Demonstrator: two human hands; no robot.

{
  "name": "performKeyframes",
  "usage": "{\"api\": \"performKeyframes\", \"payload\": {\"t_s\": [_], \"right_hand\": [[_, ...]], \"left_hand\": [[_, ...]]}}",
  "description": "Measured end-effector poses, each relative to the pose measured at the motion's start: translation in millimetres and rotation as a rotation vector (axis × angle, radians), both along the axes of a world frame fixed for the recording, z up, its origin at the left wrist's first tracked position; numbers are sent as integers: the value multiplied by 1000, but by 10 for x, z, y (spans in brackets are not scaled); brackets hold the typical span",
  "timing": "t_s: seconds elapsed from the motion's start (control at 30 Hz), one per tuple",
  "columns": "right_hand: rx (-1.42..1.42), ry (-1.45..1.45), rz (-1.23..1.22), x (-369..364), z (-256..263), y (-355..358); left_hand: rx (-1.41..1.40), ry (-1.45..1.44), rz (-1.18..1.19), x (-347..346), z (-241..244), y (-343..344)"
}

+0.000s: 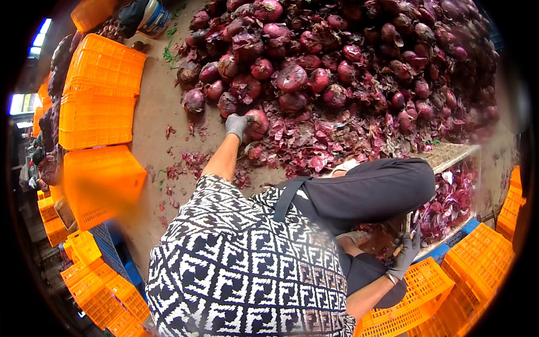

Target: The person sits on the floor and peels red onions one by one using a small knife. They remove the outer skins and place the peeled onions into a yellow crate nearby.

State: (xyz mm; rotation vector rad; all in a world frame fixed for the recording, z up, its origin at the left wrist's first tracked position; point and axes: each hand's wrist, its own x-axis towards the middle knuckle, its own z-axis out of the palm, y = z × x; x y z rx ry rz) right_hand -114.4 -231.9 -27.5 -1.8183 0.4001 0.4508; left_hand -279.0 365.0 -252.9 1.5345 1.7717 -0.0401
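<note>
My left hand (239,125), in a grey glove, reaches forward to the near edge of a heap of red onions (292,78). Its fingers and thumb are on the left side of a large red onion (257,125), which rests at the border of loose onion skins (313,143). My right hand (405,252), also gloved in grey, is low on the right beside my bent leg. A small object with a tan handle (397,251) lies in its curled fingers; its kind cannot be told. Close to that hand is a crate of onion skins (448,198).
Stacked orange plastic crates (101,113) stand along the left. More orange crates (408,299) are at the lower right, near my right forearm. A white and blue bucket (155,19) stands at the upper left. Green string (168,52) and scattered skins lie on the floor (151,92).
</note>
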Motion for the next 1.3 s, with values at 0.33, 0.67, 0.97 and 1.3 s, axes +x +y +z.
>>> {"api": "performKeyframes", "payload": {"t_s": [0.33,0.67,0.97,1.3], "right_hand": [[-40,-33,53,-19,64,285],[12,-64,9,-35,-187,78],[231,-103,-104,-39,-6,193],[213,-209,-70,120,633,154]], "left_hand": [[-211,-74,-370,217,-1066,-166],[-515,-322,-303,569,-948,-1034],[-419,-522,-80,841,-823,-1376],[-1298,-1328,-107,2249,940,-1554]]}}
